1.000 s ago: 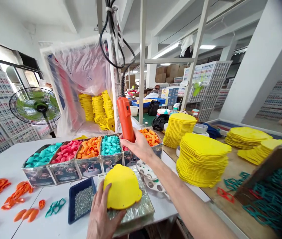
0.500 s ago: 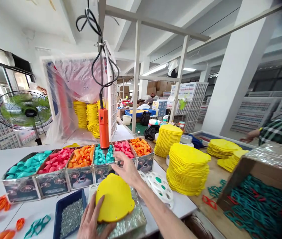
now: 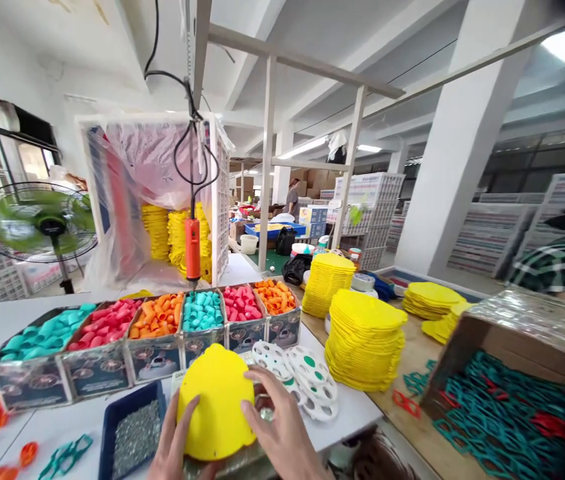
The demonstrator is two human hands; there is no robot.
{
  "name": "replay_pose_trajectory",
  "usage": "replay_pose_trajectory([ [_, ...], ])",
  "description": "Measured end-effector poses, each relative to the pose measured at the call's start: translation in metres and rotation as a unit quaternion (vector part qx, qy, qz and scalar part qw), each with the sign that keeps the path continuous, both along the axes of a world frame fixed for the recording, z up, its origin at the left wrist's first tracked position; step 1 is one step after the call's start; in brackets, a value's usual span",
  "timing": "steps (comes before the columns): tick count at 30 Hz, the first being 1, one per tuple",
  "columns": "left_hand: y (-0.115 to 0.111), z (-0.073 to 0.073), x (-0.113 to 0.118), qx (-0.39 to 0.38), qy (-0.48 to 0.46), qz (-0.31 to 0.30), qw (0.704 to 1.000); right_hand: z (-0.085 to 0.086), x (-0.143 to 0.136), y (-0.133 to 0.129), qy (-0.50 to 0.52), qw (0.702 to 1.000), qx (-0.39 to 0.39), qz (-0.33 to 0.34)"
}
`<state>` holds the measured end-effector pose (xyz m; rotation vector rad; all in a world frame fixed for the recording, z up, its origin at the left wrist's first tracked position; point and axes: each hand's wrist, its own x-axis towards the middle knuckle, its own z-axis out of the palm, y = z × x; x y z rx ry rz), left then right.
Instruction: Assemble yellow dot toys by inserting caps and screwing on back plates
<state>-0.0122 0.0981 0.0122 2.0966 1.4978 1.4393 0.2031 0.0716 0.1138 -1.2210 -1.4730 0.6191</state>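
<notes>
Between my two hands is a flat yellow plastic plate (image 3: 215, 400) with a rounded outline and small holes near its rim. My left hand (image 3: 175, 430) grips its left edge, fingers lying on the face. On the opposite edge, my right hand (image 3: 280, 417) has thumb and fingers closed on the plate. Beneath it, a wrapped box is mostly hidden. An orange electric screwdriver (image 3: 192, 250) hangs on its cord above the bins, apart from both hands. To the left of my left hand stands a blue tray (image 3: 107, 427) of small metal screws (image 3: 137, 430).
Bins hold teal (image 3: 202, 312), pink and orange (image 3: 160, 317) parts. White perforated discs (image 3: 312, 380) lie right of my hand. Yellow plate stacks (image 3: 365, 340) stand farther right, beside a carton (image 3: 455, 347) of teal frames. A fan (image 3: 52, 223) is at left; a person in plaid (image 3: 537, 267) is at far right.
My right hand has come down from beside the screwdriver to the plate's right edge. The screwdriver now hangs higher, clear of the hand. The plate is tilted differently.
</notes>
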Motion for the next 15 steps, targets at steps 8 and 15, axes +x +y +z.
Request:
replay_pose_trajectory([
  [8,-0.028,0.050,0.006,-0.147,-0.190,-0.102,0.965,0.026,-0.014,-0.043,0.029,0.998,0.060,0.019],
  [15,-0.060,0.059,0.031,-0.332,-0.610,-0.200,0.691,-0.002,-0.019,-0.033,0.162,0.983,-0.080,-0.033],
])
